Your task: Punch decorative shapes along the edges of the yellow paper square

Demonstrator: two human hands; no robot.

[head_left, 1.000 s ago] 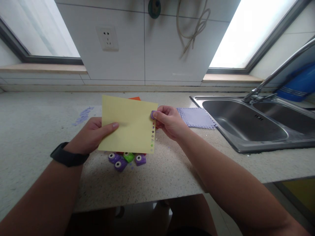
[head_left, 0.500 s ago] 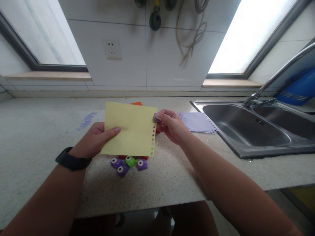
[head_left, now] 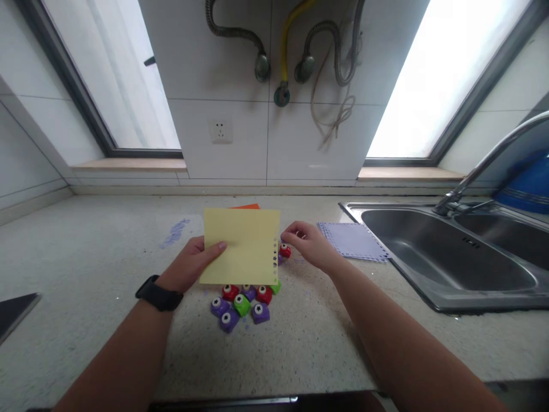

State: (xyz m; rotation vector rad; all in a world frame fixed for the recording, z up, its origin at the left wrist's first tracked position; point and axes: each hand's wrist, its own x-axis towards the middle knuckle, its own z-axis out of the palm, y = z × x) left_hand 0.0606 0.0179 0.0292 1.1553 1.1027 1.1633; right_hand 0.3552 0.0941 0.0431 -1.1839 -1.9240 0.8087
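My left hand, with a black watch on the wrist, holds a pale yellow sheet of paper upright by its left side, thumb across the front. Small shapes are punched in a row down the sheet's right edge. My right hand sits just right of that edge, low over the counter, fingers curled together above a small red punch. What those fingers hold, if anything, is hidden. Several small purple, green and red craft punches lie on the counter below the sheet.
A lilac sheet with a punched border lies beside the steel sink and tap at right. An orange sheet peeks from behind the yellow one. Purple scraps lie at left, a dark flat object at the left edge.
My right hand has dropped from the sheet's top right corner towards the counter by the red punch; the purple punch it pinched no longer shows. The camera tilted up.
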